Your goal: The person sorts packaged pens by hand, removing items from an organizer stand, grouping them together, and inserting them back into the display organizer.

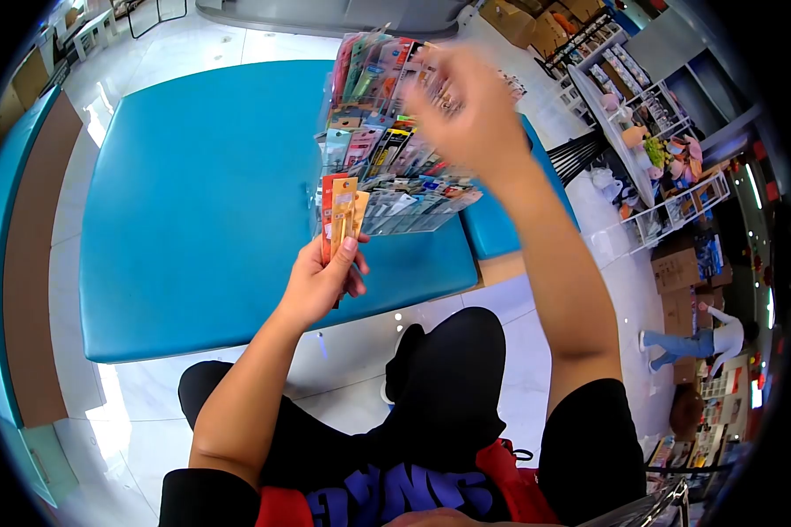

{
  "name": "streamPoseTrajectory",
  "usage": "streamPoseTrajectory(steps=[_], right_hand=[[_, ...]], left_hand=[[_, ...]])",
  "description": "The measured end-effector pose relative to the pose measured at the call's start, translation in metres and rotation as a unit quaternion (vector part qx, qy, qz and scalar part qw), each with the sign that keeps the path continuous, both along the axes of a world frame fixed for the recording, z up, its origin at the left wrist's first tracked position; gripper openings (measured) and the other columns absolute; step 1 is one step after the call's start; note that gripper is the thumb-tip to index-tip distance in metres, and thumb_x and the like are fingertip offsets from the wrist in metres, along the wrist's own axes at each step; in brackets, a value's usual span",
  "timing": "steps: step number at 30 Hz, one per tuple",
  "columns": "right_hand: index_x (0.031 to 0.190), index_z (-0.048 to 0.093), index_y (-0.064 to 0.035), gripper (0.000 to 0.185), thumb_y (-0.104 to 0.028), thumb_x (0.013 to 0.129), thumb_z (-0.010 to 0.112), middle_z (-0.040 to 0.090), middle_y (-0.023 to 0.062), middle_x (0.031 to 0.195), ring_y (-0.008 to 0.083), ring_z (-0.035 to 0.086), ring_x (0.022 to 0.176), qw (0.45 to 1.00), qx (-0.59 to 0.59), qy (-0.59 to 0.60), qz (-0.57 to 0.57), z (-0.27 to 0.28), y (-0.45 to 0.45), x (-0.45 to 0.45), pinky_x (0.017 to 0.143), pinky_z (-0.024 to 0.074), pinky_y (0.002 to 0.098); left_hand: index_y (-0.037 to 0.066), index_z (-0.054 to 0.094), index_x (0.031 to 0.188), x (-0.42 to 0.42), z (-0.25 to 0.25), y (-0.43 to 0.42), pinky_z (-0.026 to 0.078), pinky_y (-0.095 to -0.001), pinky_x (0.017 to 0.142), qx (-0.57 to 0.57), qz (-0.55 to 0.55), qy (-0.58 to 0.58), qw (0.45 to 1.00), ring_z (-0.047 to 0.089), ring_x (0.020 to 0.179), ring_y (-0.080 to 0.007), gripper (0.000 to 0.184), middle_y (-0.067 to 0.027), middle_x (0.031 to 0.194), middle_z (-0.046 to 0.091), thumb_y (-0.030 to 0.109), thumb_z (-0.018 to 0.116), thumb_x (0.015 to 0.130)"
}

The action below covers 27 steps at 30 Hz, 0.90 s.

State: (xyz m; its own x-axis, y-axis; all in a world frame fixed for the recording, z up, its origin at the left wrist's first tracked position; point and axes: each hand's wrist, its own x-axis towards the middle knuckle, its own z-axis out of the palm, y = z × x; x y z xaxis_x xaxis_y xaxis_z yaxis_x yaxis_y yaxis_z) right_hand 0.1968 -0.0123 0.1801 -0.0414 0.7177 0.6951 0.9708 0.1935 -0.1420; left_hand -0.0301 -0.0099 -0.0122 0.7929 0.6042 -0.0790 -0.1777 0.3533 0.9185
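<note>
Over the blue bench [193, 220], the left hand [315, 283] pinches slim packets [342, 211], likely light, bendy and best gripped low, while the blurred right hand [476, 119], its grip impossible to tell, hangs above the clear rack [413, 222].

the only view sits on the wearer's head and faces forward and steeply down, over the lap and both forearms to the hands [330, 279] [466, 110]. the blue surface [202, 211] lies close ahead, near enough that packets [343, 211] and rack [387, 140] show clearly. the wide lens bows straight edges, and a dark round border closes the corners. floor [325, 408] and shelves [655, 114] reach farther off, and a distant person [703, 342] appears tipped sideways at the right.
</note>
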Motion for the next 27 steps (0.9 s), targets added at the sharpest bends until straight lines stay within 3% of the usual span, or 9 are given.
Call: streamPoseTrajectory(steps=[2,4,7,10,14,19,22,23,27], right_hand=[[0.119,0.070,-0.0075,0.040,-0.033,0.090,0.080,0.067,0.0078,0.096,0.0159,0.063,0.075,0.961,-0.266,0.081,0.008,-0.023,-0.032,-0.039,0.066,0.0504,0.0323],[0.115,0.070,-0.0027,0.033,-0.026,0.093,0.078,0.069,0.0050,0.091,0.0130,0.063,0.072,0.880,-0.438,0.162,0.084,-0.037,-0.046,-0.055,0.067,0.0513,0.0305],[0.110,0.070,0.0006,0.023,-0.017,0.097,0.075,0.071,0.0039,0.090,0.0104,0.065,0.075,0.814,-0.409,0.392,0.127,-0.070,-0.046,-0.053,0.069,0.0521,0.0277],[0.107,0.069,0.0016,0.014,-0.010,0.099,0.071,0.073,0.0051,0.094,0.0089,0.067,0.079,0.783,-0.411,0.451,0.124,-0.066,-0.044,-0.045,0.069,0.0527,0.0260],[0.105,0.068,0.0008,0.014,-0.012,0.100,0.071,0.074,0.0060,0.094,0.0096,0.069,0.077,0.792,-0.392,0.452,0.121,-0.048,-0.037,-0.032,0.069,0.0545,0.0262],[0.108,0.069,-0.0012,0.015,-0.015,0.102,0.068,0.075,0.0063,0.093,0.0104,0.071,0.078,0.832,-0.333,0.425,0.126,-0.026,-0.023,-0.009,0.070,0.0559,0.0257],[0.109,0.069,-0.0016,0.018,-0.018,0.103,0.066,0.075,0.0054,0.089,0.0102,0.072,0.079,0.847,-0.353,0.391,0.066,-0.004,-0.021,-0.011,0.070,0.0557,0.0252],[0.112,0.069,0.0045,0.021,-0.015,0.104,0.065,0.076,0.0096,0.095,0.0126,0.073,0.078,0.851,-0.349,0.386,0.070,-0.005,-0.018,-0.011,0.071,0.0587,0.0270],[0.115,0.070,0.0044,0.023,-0.015,0.104,0.065,0.076,0.0088,0.094,0.0124,0.073,0.077,0.862,-0.354,0.361,0.046,-0.005,-0.013,-0.013,0.070,0.0584,0.0268]], left_hand=[[0.003,0.058,0.124,-0.004,0.011,0.001,0.053,-0.0297,0.056,-0.015,-0.016,0.012,1.000,0.068,0.066,-0.0161,0.044,-0.0058,0.086,0.066,0.044,0.050,0.110],[0.003,0.059,0.123,-0.003,-0.001,0.001,0.054,-0.0290,0.057,-0.013,-0.031,-0.020,0.999,0.069,0.067,-0.0157,0.046,-0.0060,0.089,0.068,0.047,0.050,0.110],[0.003,0.060,0.122,-0.002,0.000,-0.001,0.057,-0.0309,0.060,-0.027,-0.034,-0.054,0.998,0.070,0.072,-0.0173,0.046,-0.0085,0.095,0.069,0.047,0.050,0.110],[0.003,0.057,0.125,0.001,0.007,-0.004,0.059,-0.0338,0.063,-0.032,-0.022,-0.065,0.997,0.071,0.075,-0.0202,0.046,-0.0124,0.099,0.069,0.045,0.050,0.110],[0.003,0.056,0.129,0.001,0.006,-0.005,0.060,-0.0349,0.065,-0.051,0.005,-0.066,0.997,0.072,0.083,-0.0212,0.044,-0.0134,0.106,0.070,0.042,0.054,0.109],[0.002,0.055,0.129,0.001,0.012,-0.002,0.059,-0.0319,0.059,-0.030,0.036,-0.032,0.998,0.072,0.075,-0.0187,0.046,-0.0127,0.108,0.071,0.043,0.056,0.108],[0.001,0.054,0.127,0.001,0.014,0.000,0.057,-0.0295,0.054,-0.017,0.058,-0.030,0.998,0.072,0.070,-0.0169,0.045,-0.0120,0.108,0.072,0.041,0.058,0.107],[0.001,0.054,0.126,0.001,0.014,0.000,0.057,-0.0288,0.053,-0.012,0.067,-0.030,0.997,0.072,0.069,-0.0164,0.044,-0.0119,0.107,0.073,0.041,0.059,0.107],[0.001,0.054,0.127,0.003,0.011,0.004,0.057,-0.0287,0.052,-0.005,0.102,-0.030,0.994,0.072,0.068,-0.0165,0.041,-0.0131,0.108,0.074,0.037,0.059,0.108]])
